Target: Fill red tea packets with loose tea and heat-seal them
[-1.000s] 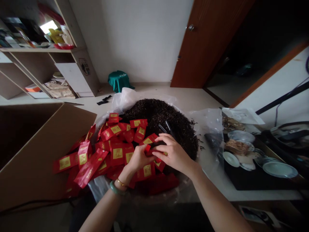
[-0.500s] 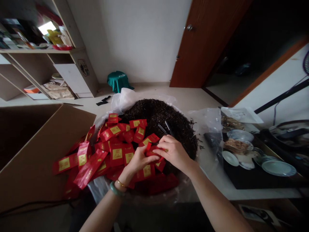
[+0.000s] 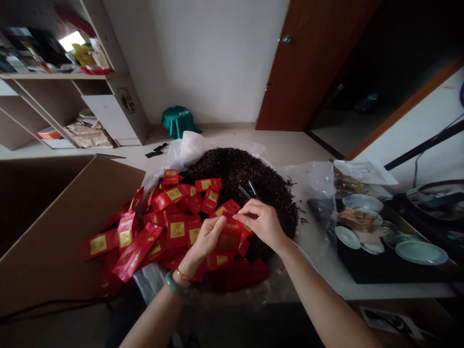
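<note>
Between my hands is a red tea packet with gold print, its top edge facing up. My left hand grips its left side, thumb on the front. With thumb and fingers together, my right hand pinches the packet's upper right edge. Two thin metal prongs stick out beyond the right knuckles; whether that hand holds them is hidden. Behind lies a heap of dark loose tea leaves. More red packets are piled to the left and under my hands.
Clear plastic sheeting lines the rim round the heap. An open cardboard box stands at left. On the right, a dark tray carries small dishes and bags. Farther back are a shelf unit, a green cloth-covered object and a door.
The packet between my hands has turned from folded and mostly covered to upright, with its front showing. My left thumb has moved up to its top edge. The right fingers stay at the edge.
</note>
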{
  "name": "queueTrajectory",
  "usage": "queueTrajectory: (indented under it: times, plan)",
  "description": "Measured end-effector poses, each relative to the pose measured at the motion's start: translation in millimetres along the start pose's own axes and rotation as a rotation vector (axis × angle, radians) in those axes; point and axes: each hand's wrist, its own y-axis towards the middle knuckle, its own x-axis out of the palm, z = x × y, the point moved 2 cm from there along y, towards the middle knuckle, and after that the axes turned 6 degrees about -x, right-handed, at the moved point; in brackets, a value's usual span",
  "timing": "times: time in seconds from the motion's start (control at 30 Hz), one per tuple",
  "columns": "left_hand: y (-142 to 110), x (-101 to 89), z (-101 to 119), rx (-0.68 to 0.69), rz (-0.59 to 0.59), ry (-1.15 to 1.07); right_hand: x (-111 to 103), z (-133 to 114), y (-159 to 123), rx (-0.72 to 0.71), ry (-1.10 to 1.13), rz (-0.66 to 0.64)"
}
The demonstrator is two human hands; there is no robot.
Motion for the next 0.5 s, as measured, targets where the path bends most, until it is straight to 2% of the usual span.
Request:
queueTrajectory:
  times: [0.1,0.23,0.4,0.5]
  plan:
    - [-1,6.4,5,0.027,-0.045,-0.012,3,1,-1,0.007,-0.005,-0.037]
    - [-1,12.6,7,-0.042,-0.114,-0.109,6,0,-3,-0.020,-0.020,-0.103]
    - [-1,8.1,11,-0.117,-0.247,-0.140,7,0,-4,-0.016,-0.024,-0.137]
    - [0,3.2,13,-0.124,-0.272,-0.121,8,0,-4,0.001,-0.026,-0.135]
